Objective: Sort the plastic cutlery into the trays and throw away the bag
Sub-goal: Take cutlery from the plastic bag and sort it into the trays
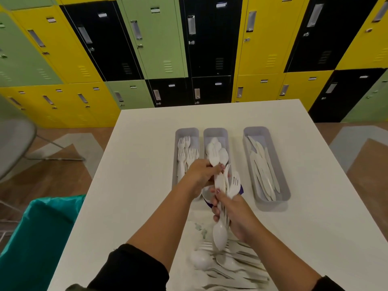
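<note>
Spillage is risked: mixed forks and spoons (225,192) are clenched in the right hand (237,215), a spoon (214,159) is pinched by the left hand (201,173) over the middle spoon tray (216,133), near pile (226,263) unsorted.

Far across the whole scene, a wall of lockers (159,38) in two rows: yellow, black and pale green doors, each with a metal handle plate and a small label. In the middle, a white table (315,206), running from near to far. At far left, a grey folding chair (14,143) on a floor (63,164) of brown and grey patches. Near left, just beside the table edge, a bin with a teal liner (42,232).
</note>
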The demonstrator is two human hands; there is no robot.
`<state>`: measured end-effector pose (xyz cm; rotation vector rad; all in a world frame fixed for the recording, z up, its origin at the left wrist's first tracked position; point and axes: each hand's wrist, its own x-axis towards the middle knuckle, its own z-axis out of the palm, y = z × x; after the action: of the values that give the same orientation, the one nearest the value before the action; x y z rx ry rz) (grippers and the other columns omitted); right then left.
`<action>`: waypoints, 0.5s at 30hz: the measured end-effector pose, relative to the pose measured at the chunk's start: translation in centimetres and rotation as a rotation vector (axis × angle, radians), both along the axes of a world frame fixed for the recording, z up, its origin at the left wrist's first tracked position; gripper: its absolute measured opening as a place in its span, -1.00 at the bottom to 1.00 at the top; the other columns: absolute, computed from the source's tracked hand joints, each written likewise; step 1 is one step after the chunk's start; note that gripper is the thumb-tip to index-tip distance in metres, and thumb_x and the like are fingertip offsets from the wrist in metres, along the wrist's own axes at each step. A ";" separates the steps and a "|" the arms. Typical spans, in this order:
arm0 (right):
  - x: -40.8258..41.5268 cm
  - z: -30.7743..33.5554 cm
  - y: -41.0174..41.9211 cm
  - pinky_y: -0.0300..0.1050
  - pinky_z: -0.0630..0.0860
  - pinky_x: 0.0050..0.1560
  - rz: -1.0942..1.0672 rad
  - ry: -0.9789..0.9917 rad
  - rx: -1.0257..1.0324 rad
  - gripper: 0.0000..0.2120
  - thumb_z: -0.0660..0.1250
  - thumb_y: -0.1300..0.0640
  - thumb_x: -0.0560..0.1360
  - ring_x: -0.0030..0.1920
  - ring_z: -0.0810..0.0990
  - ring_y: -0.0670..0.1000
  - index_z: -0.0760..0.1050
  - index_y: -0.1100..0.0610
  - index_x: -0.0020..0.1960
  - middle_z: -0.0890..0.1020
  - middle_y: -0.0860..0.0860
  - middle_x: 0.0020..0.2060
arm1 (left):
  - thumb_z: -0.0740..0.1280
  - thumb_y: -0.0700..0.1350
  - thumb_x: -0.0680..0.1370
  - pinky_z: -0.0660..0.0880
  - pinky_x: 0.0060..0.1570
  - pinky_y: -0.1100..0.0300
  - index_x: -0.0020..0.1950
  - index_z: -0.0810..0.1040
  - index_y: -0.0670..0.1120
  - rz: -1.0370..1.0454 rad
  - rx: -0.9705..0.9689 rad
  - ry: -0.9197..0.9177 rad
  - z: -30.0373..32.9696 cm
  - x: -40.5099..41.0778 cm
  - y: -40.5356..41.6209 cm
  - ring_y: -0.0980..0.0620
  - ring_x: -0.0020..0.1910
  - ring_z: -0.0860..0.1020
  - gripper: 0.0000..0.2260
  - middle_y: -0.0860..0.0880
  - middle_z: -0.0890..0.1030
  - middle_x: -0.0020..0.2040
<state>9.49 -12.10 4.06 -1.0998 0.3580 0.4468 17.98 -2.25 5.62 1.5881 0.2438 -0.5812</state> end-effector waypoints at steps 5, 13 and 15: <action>-0.2 -0.3 0.0 -0.25 0.34 -0.49 0.016 0.039 -0.002 -0.78 0.13 0.16 0.62 -0.53 0.32 -0.11 0.53 0.22 0.09 0.42 -0.02 -0.47 | 0.12 -0.22 0.63 0.58 -0.37 0.25 -0.09 0.49 -0.19 0.316 -0.030 -0.103 0.1 1.0 1.2 0.09 -0.43 0.61 -0.81 -0.11 0.64 -0.26; 0.0 -0.6 -0.4 -0.25 0.35 -0.50 -0.004 0.068 -0.039 -0.80 0.12 0.19 0.62 -0.53 0.32 -0.11 0.50 0.21 0.05 0.42 -0.03 -0.48 | 0.09 -0.26 0.61 0.48 -0.17 0.15 0.29 0.33 -0.28 0.220 0.409 -0.245 0.1 2.9 3.9 -0.13 -0.09 0.60 -0.74 -0.24 0.57 0.12; 0.1 -0.4 -0.4 -0.24 0.36 -0.49 -0.003 0.067 -0.047 -0.80 0.12 0.20 0.62 -0.53 0.34 -0.11 0.51 0.20 0.06 0.45 -0.03 -0.48 | 0.18 -0.19 0.60 0.41 0.05 0.13 0.39 0.29 -0.25 0.110 0.645 -0.345 -0.2 3.0 4.0 -0.18 0.20 0.50 -0.64 -0.22 0.49 0.27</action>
<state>9.60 -12.50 3.62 -1.1317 0.4309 0.4759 20.97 1.70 5.45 2.2470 0.2704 -0.1304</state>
